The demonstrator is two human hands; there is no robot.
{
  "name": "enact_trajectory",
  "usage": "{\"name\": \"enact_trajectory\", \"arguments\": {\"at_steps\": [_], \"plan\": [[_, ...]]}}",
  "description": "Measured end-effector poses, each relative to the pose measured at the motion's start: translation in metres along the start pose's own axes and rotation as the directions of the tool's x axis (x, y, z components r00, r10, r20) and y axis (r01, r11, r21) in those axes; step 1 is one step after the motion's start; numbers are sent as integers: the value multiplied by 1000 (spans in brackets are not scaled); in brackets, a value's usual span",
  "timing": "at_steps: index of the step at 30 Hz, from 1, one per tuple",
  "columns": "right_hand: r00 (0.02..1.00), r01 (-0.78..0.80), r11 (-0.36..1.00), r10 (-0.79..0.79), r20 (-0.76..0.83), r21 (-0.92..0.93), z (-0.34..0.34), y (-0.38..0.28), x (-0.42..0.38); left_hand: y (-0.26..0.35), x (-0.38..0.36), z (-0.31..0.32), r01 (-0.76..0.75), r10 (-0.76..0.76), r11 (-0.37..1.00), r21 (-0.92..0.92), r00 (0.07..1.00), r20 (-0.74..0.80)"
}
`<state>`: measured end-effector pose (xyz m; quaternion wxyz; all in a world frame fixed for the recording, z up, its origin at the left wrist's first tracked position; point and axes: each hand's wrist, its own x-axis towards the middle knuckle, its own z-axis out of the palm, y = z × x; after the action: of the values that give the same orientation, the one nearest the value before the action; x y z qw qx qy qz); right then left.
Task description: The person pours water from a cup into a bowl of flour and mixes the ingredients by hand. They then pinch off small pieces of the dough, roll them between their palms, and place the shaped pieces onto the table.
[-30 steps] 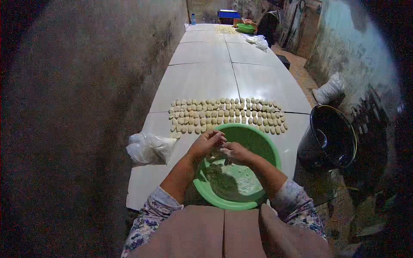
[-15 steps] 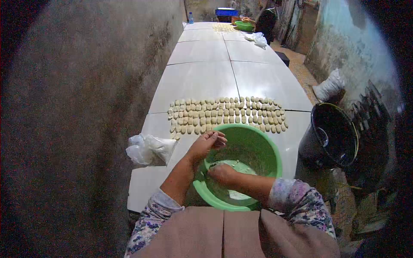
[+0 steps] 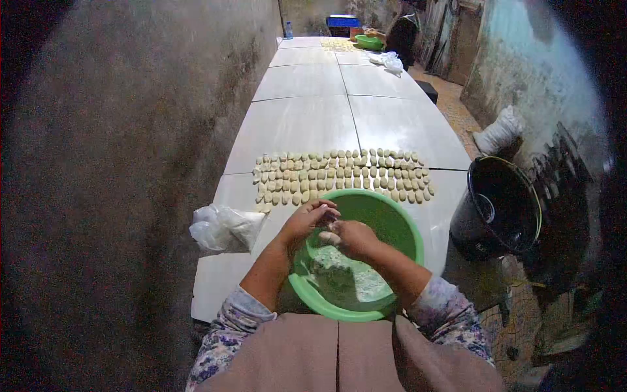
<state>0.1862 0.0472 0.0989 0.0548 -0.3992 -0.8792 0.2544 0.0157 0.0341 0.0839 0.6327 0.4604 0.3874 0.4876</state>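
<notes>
A round green basin [image 3: 418,245] stands close to my body, with white flour-like powder [image 3: 372,282] on its bottom. Over its left part my two hands meet. My right hand [image 3: 356,239] is closed around what looks like a pale dough piece [image 3: 330,238], its outline partly hidden by the fingers. Touching it from the left is my left hand [image 3: 307,221], fingers curled inward; whatever lies inside them is hidden. Beyond the basin's far rim, small oval dough pieces [image 3: 343,174] lie in several rows on the white tabletop [image 3: 294,124].
To the left sits a plastic bag of white powder [image 3: 225,225]. A large black bucket [image 3: 467,219] stands at the right, near a white sack [image 3: 499,134] by the wall. At the far end are another green basin [image 3: 369,43], a blue crate [image 3: 342,21] and a person in dark clothing [image 3: 401,39].
My right hand has risen from the powder at the basin's bottom up to my left hand, and a pale piece now shows at its fingers. The left hand has hardly moved.
</notes>
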Motion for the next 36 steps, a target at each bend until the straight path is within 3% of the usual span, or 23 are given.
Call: {"name": "enact_trajectory", "arguments": {"at_steps": [1,2,4,5,8,9,10,12,14,16,18,19,20,22,24,26,28,30,31,32,34,35,36], "plan": [[998,-65,976,66,1,206,-3,1,-2,-2,1,-1,14,-14,1000,-14,1000,1],[998,-64,976,65,1,208,-5,4,-1,-4,3,-2,27,-27,999,-30,1000,4],[980,127,958,-162,119,257,-2,15,3,-4,1,1,24,-24,998,-57,1000,-2],[942,280,886,-328,74,369,0,19,5,-1,-1,3,28,-29,998,-55,1000,-11],[950,211,910,-277,143,358,-5,17,4,1,3,1,33,-34,999,-37,999,-8],[952,290,926,-305,25,243,5,22,8,0,3,0,30,-31,999,-17,999,-13],[952,288,926,-304,27,246,6,16,7,-1,3,0,27,-27,1000,2,999,-18],[986,-41,979,7,168,200,5,4,5,-4,4,-1,9,-8,999,-44,1000,19],[986,30,977,-64,157,209,27,9,-3,-4,5,-1,30,-30,998,-48,1000,6],[912,160,980,-193,362,122,58,13,5,-2,3,-1,19,-19,999,31,1000,-19],[883,391,916,-401,245,91,84,17,-1,-2,3,-1,32,-32,999,-1,999,0],[901,314,949,-309,304,31,46,-19,-19,-1,0,2,40,-39,998,45,999,-32],[901,313,949,-308,306,32,46,-21,-15,-2,1,0,42,-41,998,43,999,-32],[879,379,909,-296,374,-173,44,-22,-11,-5,4,-3,48,-48,999,20,999,12],[882,406,892,-327,338,-197,30,-20,-7,-9,6,-4,18,-18,1000,-5,999,33],[962,208,933,-142,232,-294,28,-13,2,-5,5,-2,0,4,998,-62,998,62],[959,253,939,-210,192,-232,21,4,1,-4,2,-1,16,-12,996,-86,999,38],[983,30,954,26,181,-297,30,20,12,-6,4,-2,36,-34,998,-50,998,44],[998,-54,987,49,-40,-154,33,21,10,-8,5,-4,25,-22,998,-54,998,58],[998,-55,986,49,-41,-155,41,24,9,-4,3,-1,25,-22,998,-54,998,59],[966,-23,953,-56,-253,-302,60,32,10,1,-1,4,12,-8,997,-75,999,50],[990,-13,976,-18,-140,-217,45,5,-3,-1,2,1,1,4,998,-61,997,72],[990,-14,976,-17,-142,-216,37,-10,-11,-5,4,-1,2,3,998,-59,997,74]]}}
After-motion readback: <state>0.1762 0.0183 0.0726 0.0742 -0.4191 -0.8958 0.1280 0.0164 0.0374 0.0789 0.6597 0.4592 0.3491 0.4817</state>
